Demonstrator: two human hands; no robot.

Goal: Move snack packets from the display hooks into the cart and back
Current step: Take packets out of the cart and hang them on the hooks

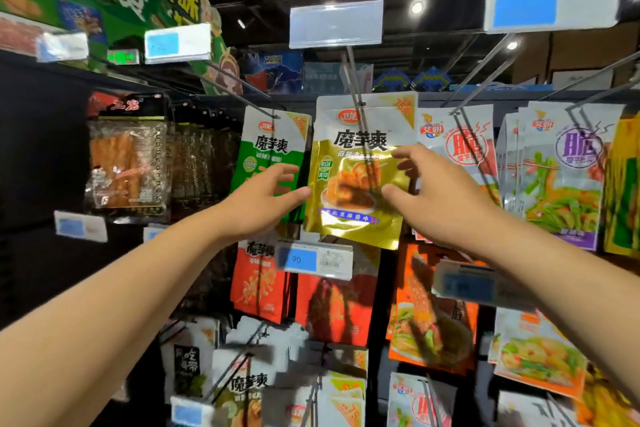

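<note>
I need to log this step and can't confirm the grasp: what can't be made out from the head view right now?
- The cart: outside the head view's edges.
- Right edge of the gold packet: covered by the right hand, contact unclear.
- Whether the left hand touches the packet: too blurred to tell.
- Packets behind it: hidden by the front one.
- The price tag: blurred; only 90 reads.

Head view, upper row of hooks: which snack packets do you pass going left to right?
clear packet of orange strips → green packet → gold packet → red-lettered white packet → purple-lettered packet → yellow packet
</note>
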